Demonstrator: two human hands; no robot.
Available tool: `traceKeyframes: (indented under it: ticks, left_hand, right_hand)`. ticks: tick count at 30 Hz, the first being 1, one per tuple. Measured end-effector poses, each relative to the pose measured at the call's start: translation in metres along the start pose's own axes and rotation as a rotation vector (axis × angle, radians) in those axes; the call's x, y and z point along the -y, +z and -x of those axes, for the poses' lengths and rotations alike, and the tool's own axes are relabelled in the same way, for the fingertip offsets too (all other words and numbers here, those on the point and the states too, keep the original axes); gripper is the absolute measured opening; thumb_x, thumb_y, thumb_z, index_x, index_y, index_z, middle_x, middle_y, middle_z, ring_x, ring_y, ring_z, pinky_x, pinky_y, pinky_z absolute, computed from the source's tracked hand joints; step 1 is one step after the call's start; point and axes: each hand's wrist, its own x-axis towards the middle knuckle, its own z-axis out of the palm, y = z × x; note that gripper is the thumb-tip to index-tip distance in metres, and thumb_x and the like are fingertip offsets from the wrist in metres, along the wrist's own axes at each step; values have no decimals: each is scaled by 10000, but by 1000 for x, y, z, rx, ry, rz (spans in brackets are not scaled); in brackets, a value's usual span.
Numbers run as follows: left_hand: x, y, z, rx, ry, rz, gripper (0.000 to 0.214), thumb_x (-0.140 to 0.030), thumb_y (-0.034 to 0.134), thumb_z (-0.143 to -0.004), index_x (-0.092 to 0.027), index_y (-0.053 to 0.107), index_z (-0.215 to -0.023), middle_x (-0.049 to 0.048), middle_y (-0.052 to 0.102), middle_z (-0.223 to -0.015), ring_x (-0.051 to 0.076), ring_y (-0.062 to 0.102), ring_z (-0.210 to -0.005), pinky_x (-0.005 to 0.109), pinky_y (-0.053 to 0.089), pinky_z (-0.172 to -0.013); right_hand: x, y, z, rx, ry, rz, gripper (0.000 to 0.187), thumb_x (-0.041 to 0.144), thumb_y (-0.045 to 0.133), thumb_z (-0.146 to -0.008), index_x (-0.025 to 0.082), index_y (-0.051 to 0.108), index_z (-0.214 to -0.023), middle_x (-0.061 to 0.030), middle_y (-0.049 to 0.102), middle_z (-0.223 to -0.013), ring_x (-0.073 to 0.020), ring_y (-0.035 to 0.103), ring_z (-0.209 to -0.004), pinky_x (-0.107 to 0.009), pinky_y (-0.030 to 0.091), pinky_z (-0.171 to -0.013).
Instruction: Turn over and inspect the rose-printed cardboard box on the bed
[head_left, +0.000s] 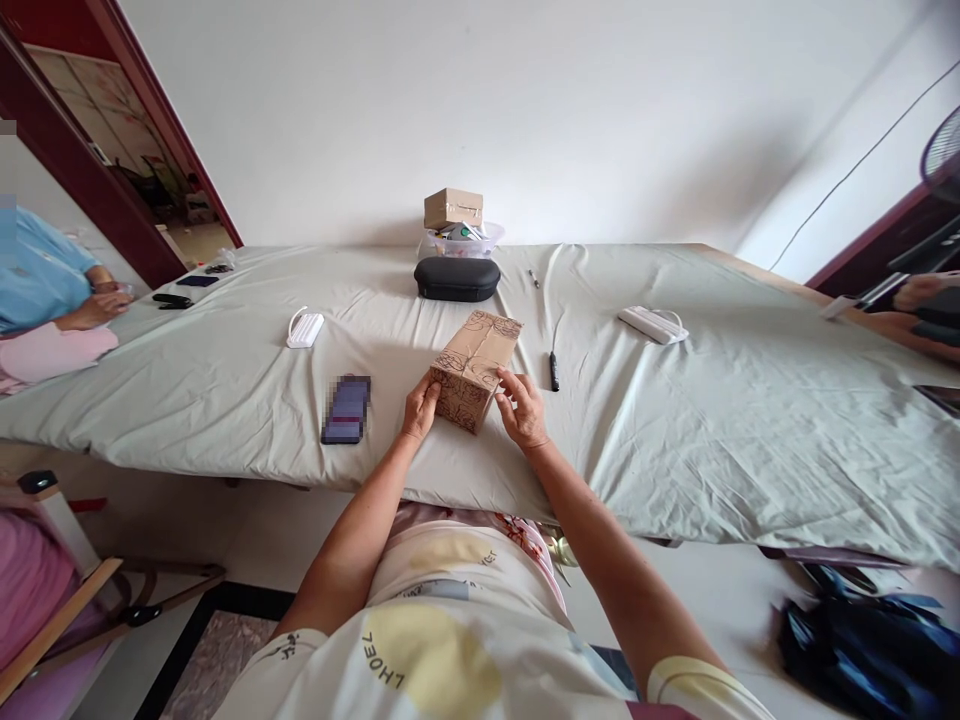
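A box wrapped in brown patterned paper (474, 362) lies on the table covered with a grey-green cloth (712, 420), just in front of me. My left hand (420, 406) presses its fingers against the box's near left end. My right hand (521, 408) rests on the box's near right corner, fingers bent against the paper. Both hands touch the box, which stays on the cloth.
A phone (346, 408) lies left of the box, a black pen (553, 370) right of it. Further back are a white object (304, 329), a black case (457, 278), a plastic tub with a small carton (453, 208), and a power strip (652, 324). Other people sit at both table ends.
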Motion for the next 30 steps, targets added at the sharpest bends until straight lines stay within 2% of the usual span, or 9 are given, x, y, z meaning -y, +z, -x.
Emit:
traceKeyframes:
  ticks: [3, 7, 12, 18, 21, 23, 26, 28, 30]
  left_hand:
    - [3, -2, -2, -20, -15, 50, 766, -811, 489, -918, -193, 693, -1320, 139, 714, -1376, 324, 619, -1352, 459, 487, -1154]
    - [6, -4, -5, -33, -65, 137, 760, -825, 496, -904, -171, 707, -1229, 143, 752, -1279, 333, 664, -1262, 467, 537, -1079]
    - [11, -4, -5, -19, -140, 238, 723, -821, 554, -877, -177, 718, -1159, 141, 759, -1243, 339, 680, -1218, 482, 546, -1055]
    - [15, -5, -6, -10, -110, 151, 676, -795, 491, -929, -205, 688, -1195, 118, 752, -1215, 305, 684, -1192, 467, 546, -1047]
    - [17, -5, -8, -96, -41, 15, 613, -717, 444, -991, -241, 617, -1338, 112, 705, -1309, 270, 652, -1263, 429, 525, -1082]
    - [20, -5, -9, -198, -38, -68, 552, -640, 502, -995, -243, 586, -1369, 115, 691, -1290, 250, 671, -1201, 406, 536, -1049]
    - [23, -6, -9, -301, -64, -172, 404, -539, 608, -959, -223, 645, -1208, 96, 709, -1110, 231, 692, -1029, 381, 547, -979]
    - [23, -6, -8, -272, -63, -190, 339, -535, 584, -973, -224, 667, -1081, 83, 720, -1032, 233, 688, -996, 374, 543, -963]
    - [21, -7, -7, -218, -69, -165, 418, -597, 483, -1011, -223, 669, -1012, 81, 729, -1001, 238, 685, -985, 371, 549, -938]
  right_hand:
    - [1, 1, -2, -18, 28, 33, 596, 642, 405, -1034, 258, 645, -1421, -91, 667, -988, -212, 605, -773, -407, 578, -819]
    - [-10, -5, -7, -155, 147, 46, 575, 597, 433, -1031, 226, 637, -1420, -68, 642, -933, -205, 601, -771, -405, 564, -838]
    - [-29, -18, -10, -283, 339, 26, 522, 607, 509, -977, 213, 686, -1271, -73, 644, -986, -212, 611, -806, -413, 549, -821]
    - [-33, -20, -10, -253, 431, -8, 428, 631, 559, -927, 217, 644, -993, -61, 688, -952, -195, 606, -759, -376, 508, -768]
    - [-33, -19, -10, -257, 446, -12, 428, 659, 573, -906, 232, 594, -907, -30, 673, -844, -187, 585, -710, -340, 467, -692]
    - [-33, -18, -10, -272, 448, -14, 440, 678, 586, -895, 239, 565, -864, -14, 650, -787, -179, 559, -674, -326, 441, -654]
    - [-33, -17, -10, -265, 459, -9, 454, 686, 614, -880, 247, 523, -806, 8, 597, -704, -170, 518, -633, -319, 418, -626]
    - [-31, -15, -10, -251, 463, -10, 457, 682, 620, -876, 250, 504, -782, 18, 570, -676, -165, 500, -624, -313, 411, -619]
    - [-30, -14, -9, -232, 464, -20, 450, 675, 614, -877, 251, 499, -779, 24, 558, -675, -162, 495, -627, -307, 410, -619]
